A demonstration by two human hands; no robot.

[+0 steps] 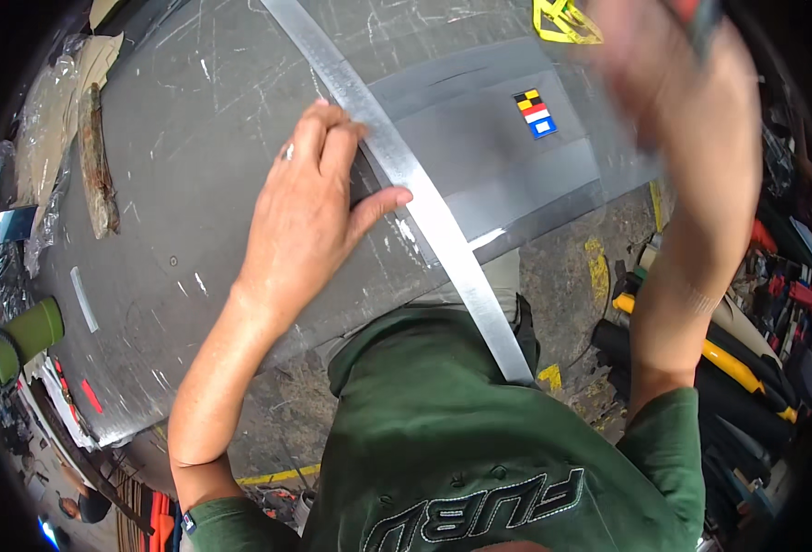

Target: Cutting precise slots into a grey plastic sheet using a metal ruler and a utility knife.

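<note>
1. The grey counter (194, 193) is largest; its near edge slants from 8 o'clock up toward 2. Its scuffed surface stretches toward 9 o'clock, giving sideways room there.
2. A grey sheet (480, 156) lies toward 1 o'clock, its left side along the metal strip and its lower side near the counter's edge.
3. The metal strip (432, 212) crosses mid-view, long axis from 11 to 5 o'clock; its lower end overhangs the near edge, close to the green shirt (461, 442).
4. The left hand (305, 198), toward 10 o'clock, has a wide grip: thumb tip on the strip, fingertips by its left edge.
5. The right hand (650, 69) is at 2 o'clock (blurred, with a dark-and-red object (700, 23) against it); I cannot tell its grip.
6. A wooden stick (98, 166) points 12 to 6 at 10 o'clock.
7. A multicoloured patch (537, 113) sits on the sheet, at 1 o'clock.
</note>
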